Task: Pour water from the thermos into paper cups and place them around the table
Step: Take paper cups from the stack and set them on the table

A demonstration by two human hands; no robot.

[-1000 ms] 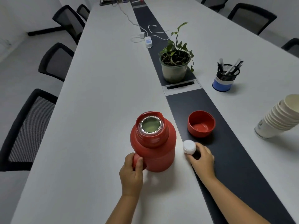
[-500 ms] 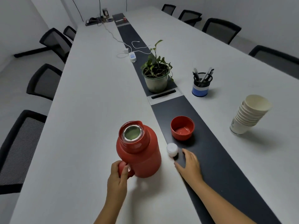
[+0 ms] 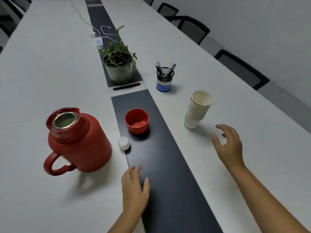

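Observation:
The red thermos (image 3: 79, 142) stands uncapped on the white table (image 3: 50, 73) at the left, its handle toward me. Its red lid cup (image 3: 136, 120) sits mouth-up on the dark centre strip (image 3: 159, 157), and the white stopper (image 3: 123, 143) lies beside the thermos. A leaning stack of paper cups (image 3: 196, 109) stands to the right of the strip. My left hand (image 3: 134, 187) hovers open over the strip's near edge, holding nothing. My right hand (image 3: 228, 145) is open with spread fingers, just short of the cup stack and apart from it.
A potted plant (image 3: 119, 68) sits on the strip beyond the lid cup. A mesh pen holder (image 3: 164, 79) stands behind the cup stack. White cables and a charger (image 3: 98, 42) lie farther back. Black chairs (image 3: 242, 68) line the right edge.
My left hand let go of the thermos handle and moved right to the strip. My right hand left the white stopper and swung right toward the cup stack. The view shifted right.

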